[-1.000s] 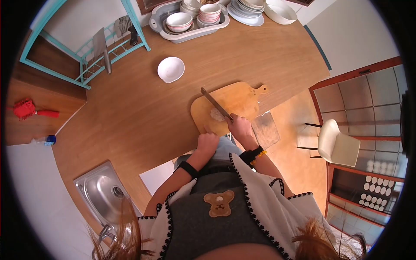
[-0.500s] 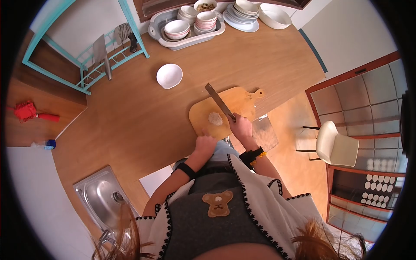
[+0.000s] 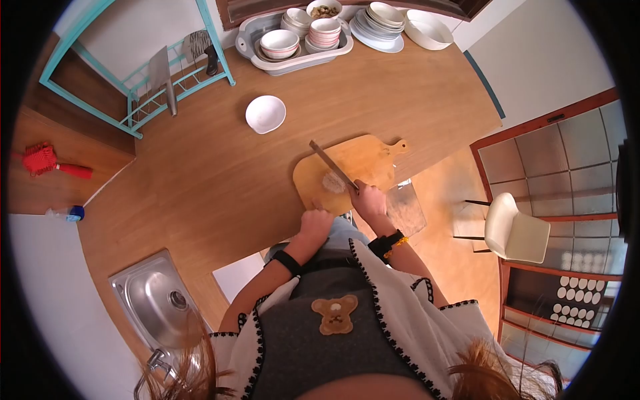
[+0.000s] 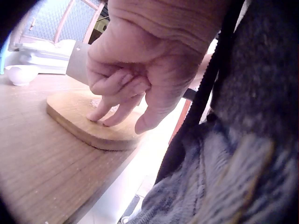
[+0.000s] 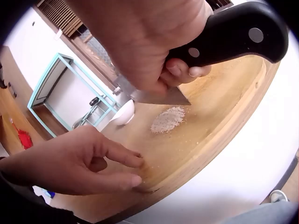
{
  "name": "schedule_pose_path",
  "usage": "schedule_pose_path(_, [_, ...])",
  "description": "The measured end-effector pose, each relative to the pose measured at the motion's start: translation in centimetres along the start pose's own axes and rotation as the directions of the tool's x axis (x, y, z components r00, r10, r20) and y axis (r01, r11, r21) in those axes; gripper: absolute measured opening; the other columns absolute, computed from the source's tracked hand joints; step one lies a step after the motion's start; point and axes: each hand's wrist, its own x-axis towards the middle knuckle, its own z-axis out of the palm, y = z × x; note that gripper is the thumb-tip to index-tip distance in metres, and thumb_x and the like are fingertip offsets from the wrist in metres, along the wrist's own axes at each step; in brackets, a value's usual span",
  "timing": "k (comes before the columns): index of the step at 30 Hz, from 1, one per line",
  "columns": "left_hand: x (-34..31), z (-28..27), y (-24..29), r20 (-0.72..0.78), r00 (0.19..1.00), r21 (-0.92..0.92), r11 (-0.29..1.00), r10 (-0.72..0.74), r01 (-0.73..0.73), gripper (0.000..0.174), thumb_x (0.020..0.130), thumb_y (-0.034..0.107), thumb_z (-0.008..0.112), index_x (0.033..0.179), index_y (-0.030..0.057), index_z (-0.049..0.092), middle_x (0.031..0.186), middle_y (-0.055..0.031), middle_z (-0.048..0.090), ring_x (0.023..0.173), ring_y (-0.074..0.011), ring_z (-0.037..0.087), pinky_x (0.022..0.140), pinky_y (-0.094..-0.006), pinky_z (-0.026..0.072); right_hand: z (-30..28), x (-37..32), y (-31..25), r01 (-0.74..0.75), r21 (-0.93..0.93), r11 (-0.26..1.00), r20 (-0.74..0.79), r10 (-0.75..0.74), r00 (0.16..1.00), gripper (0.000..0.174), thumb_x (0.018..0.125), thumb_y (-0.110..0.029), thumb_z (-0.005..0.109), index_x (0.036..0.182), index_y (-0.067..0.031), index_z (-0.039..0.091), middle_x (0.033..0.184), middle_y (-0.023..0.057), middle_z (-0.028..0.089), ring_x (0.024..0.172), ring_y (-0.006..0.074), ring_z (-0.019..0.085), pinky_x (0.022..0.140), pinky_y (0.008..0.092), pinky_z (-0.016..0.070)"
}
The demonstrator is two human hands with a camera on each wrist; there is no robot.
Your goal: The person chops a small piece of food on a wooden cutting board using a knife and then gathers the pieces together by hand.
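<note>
In the head view a wooden cutting board [image 3: 363,155] lies at the counter's front edge, a small pile of pale, finely chopped bits [image 5: 168,120] on it. My right hand [image 3: 369,201] grips the black handle [image 5: 229,35] of a kitchen knife [image 3: 331,163]. Its broad blade stands on edge right beside the pile, pointing to the far left. At the board's near corner is my left hand [image 3: 315,227]. Two of its fingers [image 4: 119,112] reach down onto the wood, the thumb comes close to the rim, and the others are bent under the palm.
A white bowl [image 3: 266,114] stands on the counter [image 3: 200,180] beyond the board. Stacked bowls fill a grey basin [image 3: 300,65] at the back, beside piled plates [image 3: 380,37]. A turquoise rack [image 3: 220,47] holding a cleaver [image 3: 160,70] is far left; a sink [image 3: 150,287] lies near left.
The blade swung away from the pile half a second ago and has come back left and down beside it. My left hand keeps its place at the board's corner.
</note>
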Motion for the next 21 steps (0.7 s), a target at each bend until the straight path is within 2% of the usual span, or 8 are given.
schedule_pose_path(2, [0.1, 0.2, 0.0, 0.04, 0.999, -0.047, 0.999, 0.012, -0.01, 0.013, 0.07, 0.014, 0.06, 0.074, 0.004, 0.066, 0.07, -0.014, 0.064, 0.053, -0.0211, 0.064, 0.045, -0.0333, 0.0488, -0.5, -0.2, -0.3, -0.035, 0.016, 0.999, -0.028, 0.035, 0.999, 0.033, 0.088, -0.04, 0.051, 0.085, -0.0099, 0.064, 0.072, 0.018, 0.064, 0.071, 0.0374, 0.063, 0.062, 0.0471, 0.0506])
schedule_pose_path(6, [0.1, 0.0, 0.1, 0.062, 0.998, -0.018, 1.0, 0.005, -0.004, 0.014, 0.07, 0.015, 0.061, 0.075, 0.0036, 0.067, 0.073, -0.0151, 0.065, 0.054, -0.0214, 0.065, 0.045, -0.0339, 0.0492, -0.2, 0.3, 0.1, -0.011, -0.02, 1.0, -0.011, 0.011, 1.0, 0.033, 0.088, -0.04, 0.052, 0.086, -0.0098, 0.063, 0.072, 0.018, 0.064, 0.071, 0.0374, 0.063, 0.063, 0.0469, 0.0507])
schedule_pose_path(9, [-0.2, 0.6, 0.2, -0.025, 1.0, 0.008, 1.0, 0.004, -0.004, 0.014, 0.071, 0.014, 0.06, 0.076, 0.0037, 0.067, 0.072, -0.015, 0.065, 0.054, -0.0215, 0.065, 0.045, -0.0341, 0.0491, -0.2, 0.1, 0.1, -0.039, 0.008, 0.999, -0.059, 0.039, 0.997, 0.032, 0.088, -0.04, 0.052, 0.086, -0.0096, 0.064, 0.072, 0.0182, 0.064, 0.071, 0.0374, 0.063, 0.063, 0.0467, 0.0509])
schedule_pose_path(12, [0.0, 0.9, 0.1, -0.028, 1.0, 0.034, 0.999, 0.001, 0.0, 0.014, 0.071, 0.014, 0.06, 0.077, 0.003, 0.067, 0.078, -0.0177, 0.065, 0.054, -0.0219, 0.065, 0.045, -0.034, 0.0492, 0.0, 0.2, 0.4, -0.034, -0.021, 0.999, -0.03, 0.034, 0.999, 0.032, 0.087, -0.04, 0.053, 0.087, -0.0096, 0.064, 0.072, 0.0182, 0.064, 0.072, 0.0375, 0.063, 0.063, 0.0467, 0.0509])
schedule_pose_path(15, [-0.3, 0.9, 0.0, 0.031, 0.999, 0.003, 1.0, -0.025, 0.025, 0.015, 0.071, 0.014, 0.06, 0.078, 0.0021, 0.067, 0.086, -0.021, 0.064, 0.055, -0.0226, 0.065, 0.046, -0.0339, 0.0498, 0.0, 0.0, 0.2, 0.001, 0.034, 0.999, -0.025, 0.0, 1.0, 0.032, 0.088, -0.039, 0.053, 0.087, -0.0094, 0.063, 0.072, 0.0183, 0.064, 0.072, 0.0377, 0.063, 0.063, 0.0469, 0.0508])
schedule_pose_path(17, [-0.2, 0.8, 0.0, 0.103, 0.995, -0.025, 1.0, 0.007, -0.005, 0.02, 0.071, 0.014, 0.061, 0.083, 0.0, 0.067, 0.096, -0.0255, 0.062, 0.056, -0.0232, 0.066, 0.047, -0.0334, 0.0504, -0.4, -0.2, -0.2, 0.008, 0.034, 0.999, -0.075, -0.005, 0.997, 0.031, 0.088, -0.038, 0.053, 0.085, -0.0088, 0.063, 0.072, 0.0183, 0.064, 0.071, 0.038, 0.063, 0.062, 0.0472, 0.0506])
schedule_pose_path(21, [-0.3, 0.5, 0.1, 0.033, 0.999, 0.009, 1.0, -0.014, 0.014, 0.023, 0.07, 0.013, 0.06, 0.087, -0.0016, 0.066, 0.101, -0.0283, 0.061, 0.056, -0.0229, 0.066, 0.048, -0.0331, 0.0506, 0.6, 0.1, 0.4, 0.051, -0.01, 0.999, -0.035, -0.051, 0.998, 0.03, 0.088, -0.037, 0.053, 0.084, -0.0084, 0.062, 0.071, 0.0185, 0.064, 0.069, 0.038, 0.062, 0.061, 0.0471, 0.0504])
